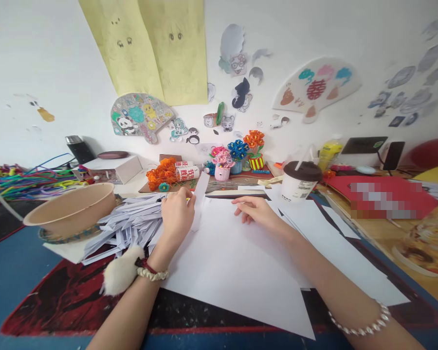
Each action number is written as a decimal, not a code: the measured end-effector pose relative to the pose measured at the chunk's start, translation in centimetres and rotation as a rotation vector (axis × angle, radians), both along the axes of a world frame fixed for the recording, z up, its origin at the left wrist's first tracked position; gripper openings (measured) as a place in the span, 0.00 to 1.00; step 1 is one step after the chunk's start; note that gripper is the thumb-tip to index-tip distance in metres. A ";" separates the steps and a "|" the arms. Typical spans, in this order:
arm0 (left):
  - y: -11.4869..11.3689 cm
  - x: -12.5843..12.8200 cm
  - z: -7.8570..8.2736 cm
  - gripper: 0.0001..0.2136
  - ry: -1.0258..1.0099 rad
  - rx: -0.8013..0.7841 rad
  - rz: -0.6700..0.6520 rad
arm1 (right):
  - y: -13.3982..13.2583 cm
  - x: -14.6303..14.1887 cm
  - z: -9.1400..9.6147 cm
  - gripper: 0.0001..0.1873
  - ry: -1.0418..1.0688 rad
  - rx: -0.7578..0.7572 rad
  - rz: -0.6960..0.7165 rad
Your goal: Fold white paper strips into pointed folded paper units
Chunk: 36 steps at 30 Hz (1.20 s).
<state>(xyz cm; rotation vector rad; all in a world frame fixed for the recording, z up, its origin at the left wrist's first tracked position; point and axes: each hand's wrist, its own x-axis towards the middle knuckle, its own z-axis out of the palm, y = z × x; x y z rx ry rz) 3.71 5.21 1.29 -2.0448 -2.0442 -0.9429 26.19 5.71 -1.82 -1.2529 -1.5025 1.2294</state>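
My left hand [177, 212] is closed, thumb and fingers pinched on a narrow white paper strip [202, 188] that stands up beside them. Under both hands lies a large white paper sheet [237, 272], its near corner pointing at me. My right hand [257, 212] hovers at the sheet's far edge, fingers loosely stretched and apart, with nothing visible in them. Just left of my left hand spreads a heap of folded paper strips [131, 221]. More white sheets [336, 248] lie to the right, partly behind my right forearm.
A beige basin [73, 206] stands at the left, near a bundle of coloured pipe cleaners [32, 180]. Behind the paper are small flower pots [222, 170] and orange flowers [164, 174]. A lidded drink cup [300, 182] and a red packet [387, 194] sit at the right.
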 end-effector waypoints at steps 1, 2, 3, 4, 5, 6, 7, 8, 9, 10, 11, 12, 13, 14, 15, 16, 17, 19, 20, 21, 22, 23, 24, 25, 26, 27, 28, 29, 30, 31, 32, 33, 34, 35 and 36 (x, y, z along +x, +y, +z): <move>0.0 0.2 0.0 0.06 -0.074 0.017 -0.039 | 0.0 0.0 -0.1 0.11 0.006 0.009 0.002; 0.1 0.4 -0.1 0.06 -0.159 0.036 -0.074 | 0.0 0.0 -0.1 0.11 0.012 0.016 0.004; 0.1 0.5 -0.1 0.05 -0.238 0.058 -0.101 | 0.0 0.0 -0.1 0.11 0.017 0.022 0.002; 0.2 0.5 -0.1 0.05 -0.306 0.076 -0.122 | 0.0 -0.1 0.0 0.12 0.023 0.025 0.000; 0.4 0.5 -0.2 0.05 -0.364 0.075 -0.151 | -0.1 -0.1 0.0 0.13 0.030 0.026 0.003; 0.5 0.5 -0.3 0.05 -0.417 0.050 -0.195 | -0.2 -0.2 0.1 0.15 0.039 0.025 0.012; 0.6 0.4 -0.5 0.06 -0.471 0.003 -0.256 | -0.3 -0.3 0.2 0.16 0.053 0.022 0.029; 0.6 0.4 -0.7 0.07 -0.524 -0.059 -0.328 | -0.4 -0.3 0.3 0.18 0.072 0.023 0.054; 0.7 0.5 -0.9 0.08 -0.572 -0.124 -0.407 | -0.5 -0.4 0.3 0.19 0.092 0.027 0.081; 0.7 0.6 -1.0 0.09 -0.608 -0.171 -0.474 | -0.6 -0.4 0.4 0.20 0.113 0.030 0.103; 0.6 0.7 -1.2 0.10 -0.615 -0.196 -0.520 | -0.6 -0.5 0.4 0.21 0.132 0.032 0.119; 0.6 0.9 -1.4 0.10 -0.599 -0.202 -0.550 | -0.7 -0.5 0.4 0.22 0.149 0.031 0.128; 0.5 1.1 -1.5 0.10 -0.580 -0.202 -0.567 | -0.7 -0.5 0.4 0.22 0.161 0.027 0.132; 0.4 1.3 -1.6 0.10 -0.558 -0.199 -0.575 | -0.7 -0.5 0.4 0.22 0.168 0.023 0.131; 0.4 1.5 -1.6 0.10 -0.544 -0.199 -0.578 | -0.7 -0.5 0.3 0.22 0.170 0.019 0.127; 0.3 1.6 -1.7 0.11 -0.539 -0.201 -0.583 | -0.6 -0.5 0.2 0.21 0.168 0.016 0.127; 0.2 1.8 -1.8 0.11 -0.536 -0.206 -0.592 | -0.6 -0.6 0.1 0.20 0.167 0.012 0.134; 0.0 2.1 -1.9 0.10 -0.509 -0.201 -0.601 | -0.5 -0.7 -0.2 0.19 0.181 -0.013 0.160; -0.2 2.3 -1.9 0.09 -0.476 -0.182 -0.587 | -0.5 -0.8 -0.4 0.18 0.200 -0.034 0.178; -0.4 2.5 -2.0 0.07 -0.426 -0.148 -0.553 | -0.5 -0.9 -0.6 0.18 0.224 -0.058 0.193; -0.6 2.7 -2.0 0.06 -0.362 -0.099 -0.509 | -0.5 -1.0 -0.8 0.18 0.253 -0.084 0.199; -0.9 2.8 -2.1 0.05 -0.289 -0.039 -0.468 | -0.6 -1.1 -0.9 0.17 0.288 -0.110 0.195; -1.1 3.0 -2.1 0.05 -0.212 0.027 -0.437 | -0.6 -1.2 -1.0 0.16 0.329 -0.134 0.183; -1.3 3.1 -2.2 0.05 -0.137 0.093 -0.426 | -0.7 -1.3 -1.1 0.15 0.375 -0.154 0.169; -1.5 3.2 -2.2 0.06 -0.069 0.154 -0.430 | -0.9 -1.3 -1.0 0.13 0.425 -0.170 0.156; -1.6 3.3 -2.3 0.06 -0.009 0.210 -0.438 | -1.0 -1.3 -1.0 0.11 0.475 -0.176 0.149; -1.7 3.3 -2.3 0.07 0.040 0.258 -0.440 | -1.1 -1.3 -0.9 0.10 0.520 -0.170 0.153; -1.8 3.3 -2.3 0.07 0.078 0.297 -0.433 | -1.2 -1.2 -0.7 0.09 0.554 -0.156 0.167; -1.9 3.4 -2.3 0.07 0.109 0.331 -0.418 | -1.3 -1.2 -0.6 0.09 0.573 -0.139 0.189; -2.0 3.4 -2.3 0.07 0.138 0.358 -0.395 | -1.3 -1.2 -0.5 0.09 0.580 -0.120 0.209; -2.0 3.4 -2.2 0.07 0.169 0.383 -0.367 | -1.4 -1.1 -0.4 0.10 0.572 -0.104 0.221; -2.1 3.5 -2.2 0.06 0.201 0.406 -0.339 | -1.3 -1.1 -0.3 0.11 0.549 -0.094 0.218; -2.1 3.5 -2.1 0.06 0.228 0.426 -0.313 | -1.3 -1.1 -0.2 0.12 0.511 -0.089 0.205; -2.2 3.6 -2.0 0.05 0.246 0.442 -0.291 | -1.3 -1.1 -0.2 0.13 0.464 -0.087 0.183; -2.2 3.6 -2.0 0.05 0.255 0.450 -0.275 | -1.3 -1.2 -0.2 0.14 0.417 -0.086 0.158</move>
